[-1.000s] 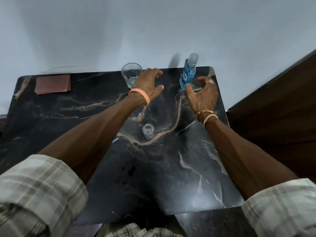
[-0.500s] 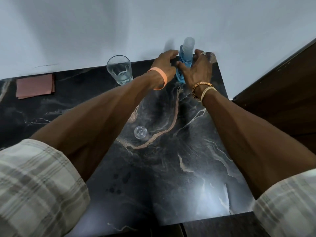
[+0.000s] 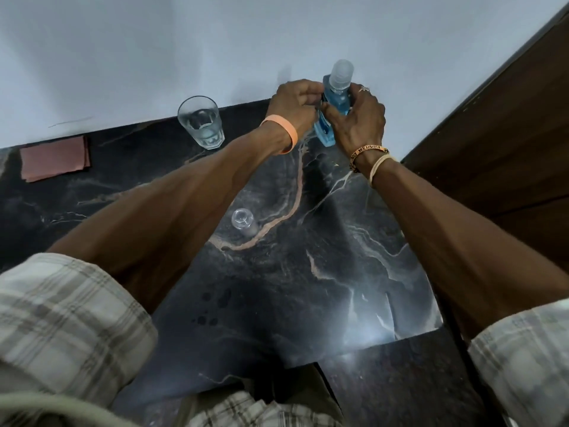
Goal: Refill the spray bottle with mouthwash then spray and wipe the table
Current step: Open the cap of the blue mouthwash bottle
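While my left grip and right grip curl round the bottle, they hide its middle; I cannot tell if it's lifted.

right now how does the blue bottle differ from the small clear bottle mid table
The blue bottle holds blue liquid and is capped; the small clear bottle looks empty and uncapped. The left hand and right hand grip the blue bottle; the small clear bottle stands untouched. Both are upright.

Dim, bluish light; glare patch on the table near edge; wide-angle bending at edges; slight softness throughout.
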### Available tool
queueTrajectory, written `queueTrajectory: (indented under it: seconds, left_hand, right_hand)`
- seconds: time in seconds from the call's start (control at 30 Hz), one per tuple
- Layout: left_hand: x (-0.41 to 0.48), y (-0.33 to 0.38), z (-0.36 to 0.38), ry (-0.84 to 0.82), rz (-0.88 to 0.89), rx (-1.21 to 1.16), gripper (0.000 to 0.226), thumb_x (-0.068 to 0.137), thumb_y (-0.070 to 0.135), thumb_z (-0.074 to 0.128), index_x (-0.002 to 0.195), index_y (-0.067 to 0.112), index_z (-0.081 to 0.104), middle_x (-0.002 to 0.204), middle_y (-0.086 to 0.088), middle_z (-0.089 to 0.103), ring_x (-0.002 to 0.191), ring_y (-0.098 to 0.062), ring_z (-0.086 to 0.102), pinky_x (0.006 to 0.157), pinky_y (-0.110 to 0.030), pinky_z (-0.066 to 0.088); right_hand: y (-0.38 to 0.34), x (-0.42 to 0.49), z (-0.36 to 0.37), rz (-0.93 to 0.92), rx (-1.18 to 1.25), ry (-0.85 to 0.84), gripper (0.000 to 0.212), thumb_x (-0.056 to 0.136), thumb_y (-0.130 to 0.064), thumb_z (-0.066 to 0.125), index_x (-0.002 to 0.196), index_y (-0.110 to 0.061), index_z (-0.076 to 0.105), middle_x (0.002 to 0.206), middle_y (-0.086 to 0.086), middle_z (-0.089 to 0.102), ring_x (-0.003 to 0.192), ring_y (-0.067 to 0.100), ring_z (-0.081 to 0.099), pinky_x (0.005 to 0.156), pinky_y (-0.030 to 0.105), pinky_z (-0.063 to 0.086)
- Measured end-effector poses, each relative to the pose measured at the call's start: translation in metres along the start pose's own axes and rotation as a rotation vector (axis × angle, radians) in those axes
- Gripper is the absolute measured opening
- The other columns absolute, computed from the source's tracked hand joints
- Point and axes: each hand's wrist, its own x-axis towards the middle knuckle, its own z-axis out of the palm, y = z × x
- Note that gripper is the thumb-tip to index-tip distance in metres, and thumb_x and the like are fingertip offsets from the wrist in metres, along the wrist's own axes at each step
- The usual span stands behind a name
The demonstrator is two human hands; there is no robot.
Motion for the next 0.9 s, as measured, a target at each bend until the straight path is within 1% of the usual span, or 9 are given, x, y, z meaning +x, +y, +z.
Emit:
queueTrajectory:
  seconds: [0.07, 0.13, 0.23, 0.3, 0.4, 0.5, 0.63, 0.73, 0.9]
  left_hand:
    - [-0.017, 0.004, 0.005, -0.013, 0.015, -0.026, 0.045, 0.072, -0.018, 0.059, 0.11, 0.004, 0.066, 0.102, -0.009, 0.071, 0.097, -0.017, 0.069, 0.082, -0.031, 0.059]
    - [-0.036, 0.002, 0.011, -0.042, 0.033, -0.017, 0.038, 0.073, -0.012, 0.067, 0.105, 0.009, 0.066, 0.094, -0.004, 0.072, 0.093, -0.015, 0.069, 0.08, -0.029, 0.058]
    - [-0.062, -0.007, 0.02, -0.085, 0.037, 0.063, 0.041, 0.075, -0.003, 0.072, 0.114, 0.009, 0.066, 0.098, -0.006, 0.072, 0.095, -0.017, 0.069, 0.086, -0.035, 0.058]
    - [-0.08, -0.019, 0.024, -0.107, 0.065, 0.131, 0.041, 0.076, 0.0, 0.073, 0.114, 0.013, 0.067, 0.096, -0.002, 0.072, 0.092, -0.013, 0.069, 0.084, -0.031, 0.058]
    - [-0.104, -0.037, 0.028, -0.133, 0.085, 0.115, 0.042, 0.074, -0.002, 0.072, 0.114, 0.012, 0.068, 0.092, 0.002, 0.072, 0.085, -0.005, 0.069, 0.081, -0.023, 0.057]
    - [-0.119, -0.053, 0.03, -0.142, 0.064, 0.125, 0.042, 0.075, -0.002, 0.071, 0.115, 0.012, 0.068, 0.097, -0.003, 0.072, 0.087, -0.008, 0.069, 0.085, -0.026, 0.057]
    - [-0.135, -0.067, 0.032, -0.183, 0.054, 0.209, 0.044, 0.082, 0.0, 0.068, 0.123, 0.015, 0.065, 0.111, -0.006, 0.071, 0.093, -0.008, 0.067, 0.09, -0.025, 0.055]
    - [-0.139, -0.071, 0.033, -0.175, 0.078, 0.251, 0.045, 0.084, -0.001, 0.064, 0.126, 0.017, 0.063, 0.117, -0.006, 0.069, 0.096, -0.008, 0.067, 0.089, -0.02, 0.053]
    - [-0.144, -0.071, 0.033, -0.194, 0.086, 0.26, 0.05, 0.085, -0.003, 0.062, 0.131, 0.018, 0.06, 0.122, -0.006, 0.067, 0.099, -0.012, 0.067, 0.09, -0.025, 0.054]
  right_hand:
    - [0.005, -0.019, -0.016, -0.014, -0.012, 0.004, 0.045, 0.083, -0.044, 0.065, 0.118, -0.017, 0.063, 0.115, 0.003, 0.069, 0.103, 0.023, 0.065, 0.086, 0.035, 0.054]
    - [0.013, -0.043, -0.029, -0.014, -0.004, -0.002, 0.046, 0.082, -0.044, 0.064, 0.119, -0.017, 0.063, 0.113, 0.004, 0.07, 0.1, 0.023, 0.066, 0.083, 0.033, 0.054]
    - [0.026, -0.078, -0.038, 0.012, -0.006, -0.025, 0.048, 0.083, -0.042, 0.066, 0.124, -0.018, 0.062, 0.113, 0.005, 0.07, 0.099, 0.022, 0.066, 0.081, 0.03, 0.052]
    - [0.033, -0.103, -0.04, 0.007, 0.005, -0.022, 0.046, 0.083, -0.04, 0.069, 0.123, -0.017, 0.062, 0.108, 0.005, 0.072, 0.095, 0.022, 0.067, 0.077, 0.025, 0.049]
    - [0.041, -0.134, -0.038, 0.01, 0.026, -0.007, 0.045, 0.083, -0.04, 0.07, 0.121, -0.017, 0.062, 0.105, 0.004, 0.072, 0.09, 0.019, 0.067, 0.073, 0.021, 0.044]
    - [0.048, -0.157, -0.03, 0.035, -0.011, 0.001, 0.043, 0.082, -0.041, 0.071, 0.117, -0.019, 0.062, 0.097, 0.004, 0.072, 0.085, 0.022, 0.067, 0.068, 0.022, 0.042]
    - [0.056, -0.176, -0.021, 0.054, 0.016, 0.009, 0.049, 0.082, -0.039, 0.073, 0.124, -0.017, 0.061, 0.11, 0.005, 0.071, 0.096, 0.023, 0.067, 0.079, 0.029, 0.052]
    - [0.059, -0.178, -0.019, 0.052, 0.008, 0.045, 0.05, 0.08, -0.036, 0.076, 0.124, -0.016, 0.062, 0.111, 0.006, 0.071, 0.097, 0.023, 0.068, 0.08, 0.023, 0.047]
    - [0.055, -0.18, -0.019, 0.097, 0.041, 0.047, 0.047, 0.079, -0.034, 0.077, 0.12, -0.015, 0.063, 0.111, 0.005, 0.071, 0.098, 0.022, 0.068, 0.08, 0.02, 0.043]
